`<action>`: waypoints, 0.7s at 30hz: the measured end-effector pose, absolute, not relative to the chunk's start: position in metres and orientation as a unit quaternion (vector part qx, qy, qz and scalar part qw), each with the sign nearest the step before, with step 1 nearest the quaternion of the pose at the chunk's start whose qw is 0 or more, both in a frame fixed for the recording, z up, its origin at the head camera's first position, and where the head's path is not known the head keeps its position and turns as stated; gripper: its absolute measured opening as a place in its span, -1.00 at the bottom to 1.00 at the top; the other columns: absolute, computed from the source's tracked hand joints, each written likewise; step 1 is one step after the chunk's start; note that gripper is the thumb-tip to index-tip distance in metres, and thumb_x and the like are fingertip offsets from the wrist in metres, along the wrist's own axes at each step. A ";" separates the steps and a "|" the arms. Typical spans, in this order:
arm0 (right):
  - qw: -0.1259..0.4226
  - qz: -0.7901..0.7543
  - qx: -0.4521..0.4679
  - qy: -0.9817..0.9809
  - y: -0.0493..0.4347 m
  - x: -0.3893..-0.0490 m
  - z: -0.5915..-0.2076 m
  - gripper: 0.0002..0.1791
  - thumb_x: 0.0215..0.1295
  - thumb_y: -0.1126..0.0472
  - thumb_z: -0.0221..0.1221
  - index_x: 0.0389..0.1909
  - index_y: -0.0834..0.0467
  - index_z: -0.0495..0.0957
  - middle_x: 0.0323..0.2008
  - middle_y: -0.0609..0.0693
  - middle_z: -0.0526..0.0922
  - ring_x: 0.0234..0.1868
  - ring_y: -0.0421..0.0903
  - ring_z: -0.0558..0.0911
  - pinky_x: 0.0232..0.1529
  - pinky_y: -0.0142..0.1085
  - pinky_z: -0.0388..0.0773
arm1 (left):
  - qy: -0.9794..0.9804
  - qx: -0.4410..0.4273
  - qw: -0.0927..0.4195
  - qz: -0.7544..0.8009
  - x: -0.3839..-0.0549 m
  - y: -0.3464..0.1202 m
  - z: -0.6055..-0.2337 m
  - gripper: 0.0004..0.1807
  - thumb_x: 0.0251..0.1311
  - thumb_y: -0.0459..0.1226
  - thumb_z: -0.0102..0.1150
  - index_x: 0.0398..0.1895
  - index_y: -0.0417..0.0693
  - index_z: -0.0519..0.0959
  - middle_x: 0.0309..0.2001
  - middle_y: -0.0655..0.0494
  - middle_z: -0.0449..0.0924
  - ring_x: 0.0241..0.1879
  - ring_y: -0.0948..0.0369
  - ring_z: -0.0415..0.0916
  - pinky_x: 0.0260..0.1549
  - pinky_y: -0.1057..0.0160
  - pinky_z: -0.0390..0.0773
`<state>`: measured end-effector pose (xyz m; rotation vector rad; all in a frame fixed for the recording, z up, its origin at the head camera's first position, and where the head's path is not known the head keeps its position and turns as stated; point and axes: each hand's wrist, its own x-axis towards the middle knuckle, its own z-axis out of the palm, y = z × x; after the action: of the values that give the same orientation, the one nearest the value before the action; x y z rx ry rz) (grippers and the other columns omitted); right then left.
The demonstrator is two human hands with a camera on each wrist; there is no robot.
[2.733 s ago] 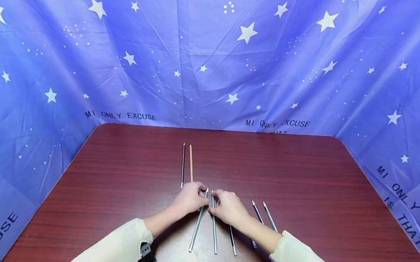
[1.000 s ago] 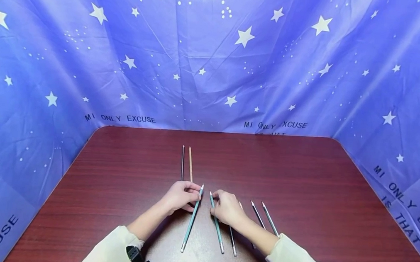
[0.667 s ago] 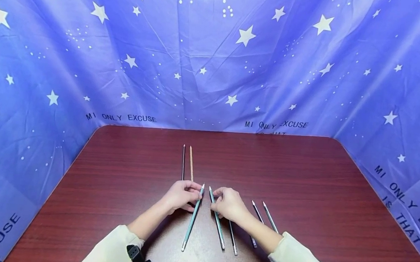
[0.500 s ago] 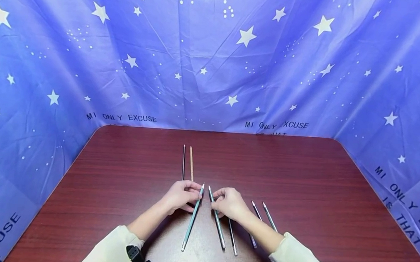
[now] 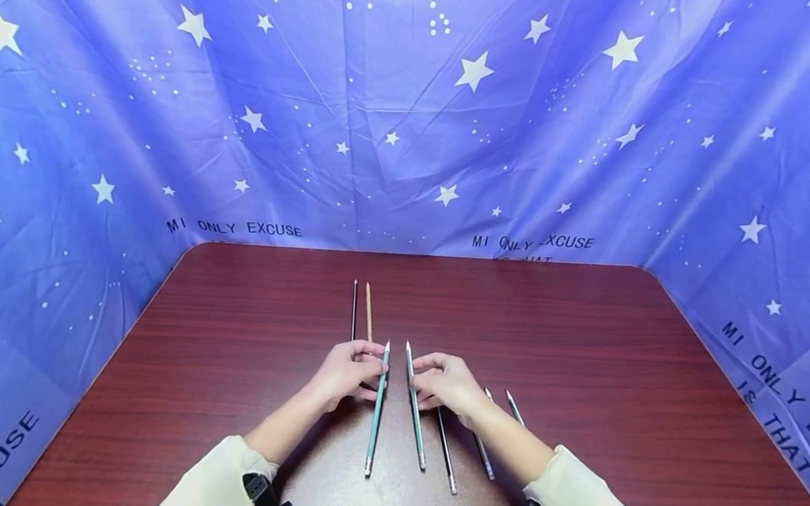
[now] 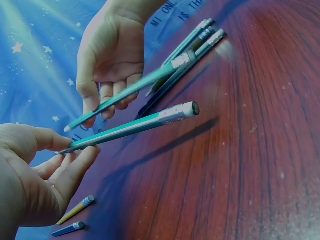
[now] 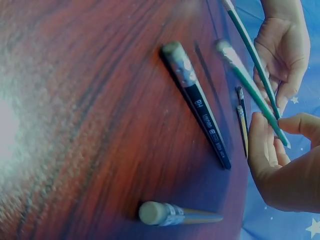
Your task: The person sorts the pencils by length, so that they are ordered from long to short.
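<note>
Landmark: the black HB pencil [image 7: 204,114], lying on the reddish wooden table [image 5: 239,335], eraser end toward the person. Both forearms angle inward from the near edge of the table, cream sleeves [image 5: 222,474] ending above the wrists.

Left hand [image 5: 347,375]: well left of the landmark, palm turned inward; thumb and index finger pinch the left green pencil [image 5: 375,427] near its sharpened end, other fingers apart beneath. Eraser end points back toward the person; shaft is held off the table, its shadow visible below in the left wrist view.

Right hand [image 5: 453,382]: beyond the landmark's far end, palm facing the left hand; thumb and fingers pinch the right green pencil [image 5: 417,431] near its tip, remaining fingers loosely extended. This pencil hangs just left of the landmark, likewise raised, apart from its counterpart.

Right of the landmark: one pencil [image 5: 485,459] partly covered by the right forearm, another [image 5: 515,408] farther out. Ahead and left: a yellow pencil [image 5: 369,306] and a dark pencil [image 5: 353,313], side by side.
</note>
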<state>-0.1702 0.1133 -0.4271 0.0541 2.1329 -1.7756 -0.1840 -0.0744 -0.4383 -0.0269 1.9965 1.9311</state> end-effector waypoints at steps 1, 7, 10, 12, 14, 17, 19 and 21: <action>0.181 -0.631 0.021 0.754 0.114 -0.171 -0.427 -0.63 0.09 0.43 0.11 -0.03 0.44 0.42 -0.39 0.20 0.65 -0.60 -0.20 0.56 -0.48 -0.31 0.69 | 0.706 -0.012 0.178 0.685 -0.184 -0.074 -0.438 -0.61 0.10 -0.44 0.11 0.04 -0.35 0.43 -0.38 0.06 0.56 -0.55 0.27 0.54 -0.51 0.26 0.70; 0.183 -0.641 0.035 0.744 0.116 -0.173 -0.425 -0.62 0.13 0.36 0.08 -0.01 0.41 0.43 -0.38 0.14 0.65 -0.56 -0.19 0.57 -0.43 -0.28 0.71 | 0.700 -0.015 0.168 0.694 -0.186 -0.073 -0.434 -0.58 0.11 -0.44 0.11 0.08 -0.34 0.42 -0.35 0.03 0.57 -0.53 0.27 0.55 -0.46 0.24 0.71; 0.190 -0.648 0.031 0.737 0.117 -0.174 -0.424 -0.58 0.13 0.35 0.07 0.04 0.41 0.42 -0.38 0.11 0.65 -0.54 -0.19 0.58 -0.43 -0.28 0.70 | 0.697 -0.016 0.164 0.698 -0.187 -0.072 -0.432 -0.59 0.11 -0.45 0.12 0.08 -0.33 0.43 -0.32 0.00 0.59 -0.52 0.27 0.55 -0.44 0.22 0.72; 0.193 -0.651 0.028 0.734 0.117 -0.175 -0.424 -0.57 0.13 0.34 0.07 0.05 0.41 0.41 -0.38 0.10 0.64 -0.53 -0.19 0.58 -0.43 -0.29 0.70 | 0.695 -0.018 0.160 0.701 -0.188 -0.072 -0.432 -0.59 0.11 -0.45 0.12 0.08 -0.32 0.44 -0.30 -0.03 0.60 -0.51 0.26 0.56 -0.43 0.20 0.72; 0.193 -0.655 0.026 0.730 0.116 -0.175 -0.424 -0.56 0.13 0.34 0.07 0.06 0.41 0.41 -0.38 0.09 0.64 -0.53 -0.18 0.58 -0.44 -0.30 0.70 | 0.694 -0.016 0.154 0.703 -0.188 -0.072 -0.432 -0.60 0.11 -0.44 0.12 0.07 -0.31 0.45 -0.27 -0.08 0.61 -0.49 0.25 0.56 -0.42 0.18 0.72; 0.193 -0.659 0.020 0.727 0.116 -0.175 -0.423 -0.55 0.14 0.33 0.08 0.08 0.41 0.41 -0.37 0.09 0.64 -0.53 -0.20 0.58 -0.44 -0.31 0.70 | 0.691 -0.015 0.147 0.707 -0.189 -0.071 -0.432 -0.61 0.11 -0.44 0.12 0.06 -0.31 0.45 -0.22 -0.17 0.60 -0.46 0.23 0.56 -0.41 0.16 0.72; 0.193 -0.660 0.014 0.726 0.117 -0.175 -0.421 -0.54 0.16 0.32 0.09 0.10 0.42 0.40 -0.35 0.09 0.64 -0.53 -0.22 0.58 -0.43 -0.32 0.70 | 0.691 -0.012 0.142 0.708 -0.189 -0.071 -0.431 -0.61 0.12 -0.43 0.12 0.06 -0.31 0.45 -0.19 -0.20 0.60 -0.44 0.22 0.57 -0.40 0.14 0.72; 0.194 -0.660 0.006 0.726 0.117 -0.174 -0.420 -0.52 0.17 0.31 0.10 0.12 0.43 0.39 -0.34 0.08 0.64 -0.53 -0.24 0.58 -0.43 -0.33 0.70 | 0.689 -0.014 0.142 0.711 -0.190 -0.071 -0.430 -0.60 0.12 -0.43 0.13 0.07 -0.32 0.44 -0.15 -0.23 0.59 -0.44 0.22 0.57 -0.39 0.15 0.72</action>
<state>-0.1742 0.1170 -0.4197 0.0181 2.0363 -1.8512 -0.1899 -0.0710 -0.4303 -0.0414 1.9879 2.0524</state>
